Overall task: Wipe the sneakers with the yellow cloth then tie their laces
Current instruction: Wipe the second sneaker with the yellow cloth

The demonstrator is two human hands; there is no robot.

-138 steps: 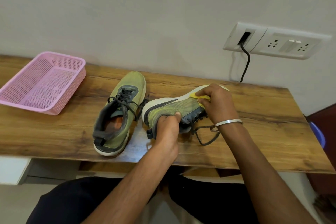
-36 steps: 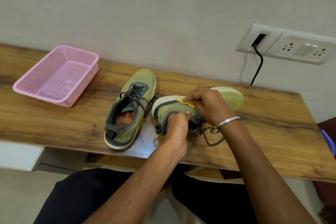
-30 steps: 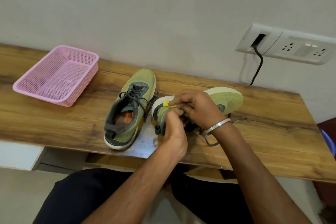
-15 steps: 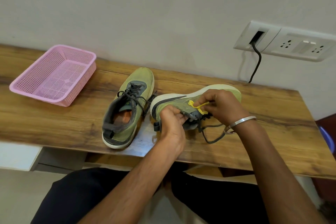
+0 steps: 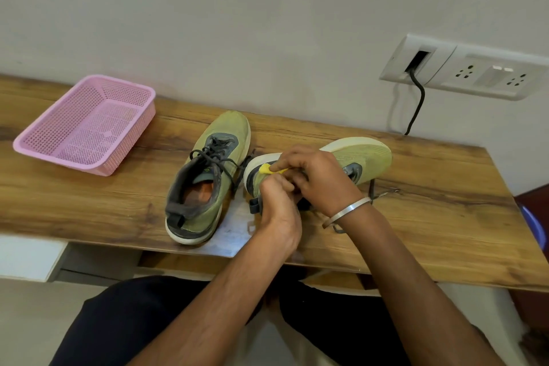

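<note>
Right hand (image 5: 319, 180): yellow cloth (image 5: 267, 169) pinched at heel of tipped sneaker (image 5: 367, 156), centre frame.
Left hand (image 5: 277, 205): heel gripped; long axis running rightward.

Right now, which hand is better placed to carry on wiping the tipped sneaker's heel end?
Right. The right hand pinches the yellow cloth against the tipped sneaker near its heel, while the left hand grips and steadies that end.

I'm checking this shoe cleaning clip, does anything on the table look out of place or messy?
Nothing is spilled or damaged. The sneaker being wiped lies tipped on its side with a loose lace trailing on the table. The other sneaker stands upright, laces untied.
</note>
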